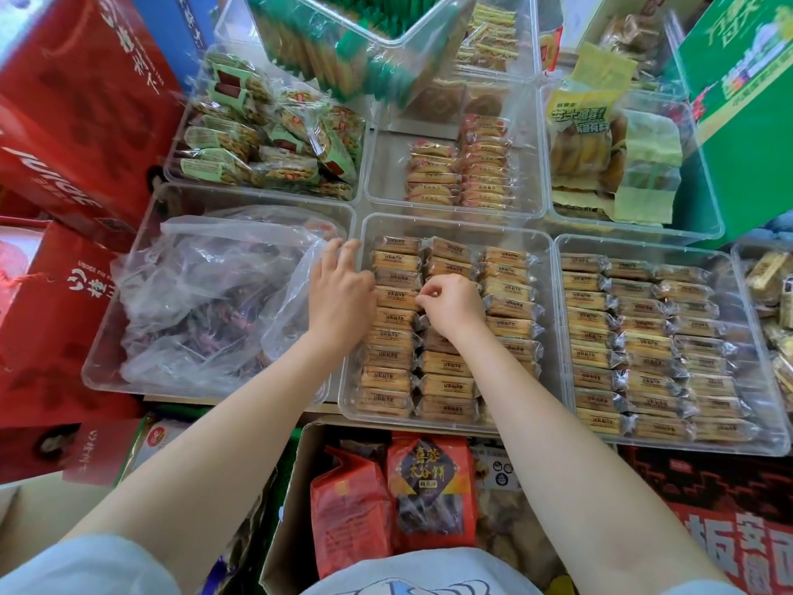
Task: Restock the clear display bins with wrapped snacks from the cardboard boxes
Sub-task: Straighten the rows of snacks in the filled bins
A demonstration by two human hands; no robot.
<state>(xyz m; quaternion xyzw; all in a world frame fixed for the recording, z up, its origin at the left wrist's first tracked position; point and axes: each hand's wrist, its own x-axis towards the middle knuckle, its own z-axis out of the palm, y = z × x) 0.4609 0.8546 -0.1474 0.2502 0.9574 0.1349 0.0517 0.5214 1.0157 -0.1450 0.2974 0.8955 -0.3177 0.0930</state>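
Head view: crowded shop counter of clear bins, hemmed in by red cartons point(73, 135) on the left, a green carton point(746, 100) at upper right, and an open cardboard box point(292, 487) of red snack bags just below the counter edge. Centre bin point(549, 328) near full, three columns of wrapped biscuits point(446, 362) packed on edge; neighbouring bin on the right likewise filled; bin on the left holding only a crumpled plastic bag point(214, 294).

Best done, by judgement: squaring each packet upright, label up, pressing rows snug so no gap opens in the middle column.

Left hand point(343, 289) reaching in over the bin's left wall, fingers loosely spread and released, resting on the left column's packets. Right hand point(455, 300) knuckles up, fingertips point(429, 294) curled and pinching a wrapped biscuit in the middle column. Both forearms extended forward, roughly parallel.
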